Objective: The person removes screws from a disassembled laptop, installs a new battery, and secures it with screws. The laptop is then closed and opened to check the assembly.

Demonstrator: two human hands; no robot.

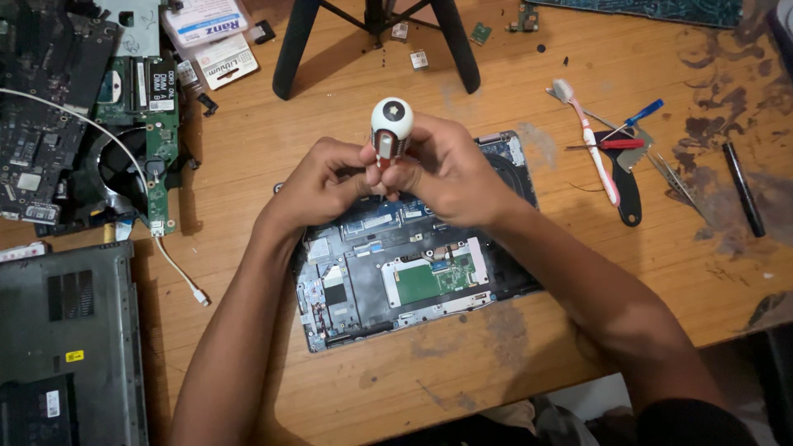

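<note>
Both my hands meet over an opened laptop base (396, 281) lying on the wooden table (578, 66). My left hand (322, 182) and my right hand (450, 169) together grip an upright screwdriver (391, 124) with a white and red handle, its rounded cap facing the camera. The screwdriver's shaft and tip are hidden behind my fingers. Inside the laptop base I see a green circuit board (429, 281) and grey metal parts.
A dismantled board with a fan (124, 165) and a white cable (178, 272) lie at left, above a grey laptop cover (66, 355). A toothbrush (591, 140), small screwdrivers (628, 124), tweezers and a black pen (743, 190) lie at right. Black tripod legs (297, 45) stand behind.
</note>
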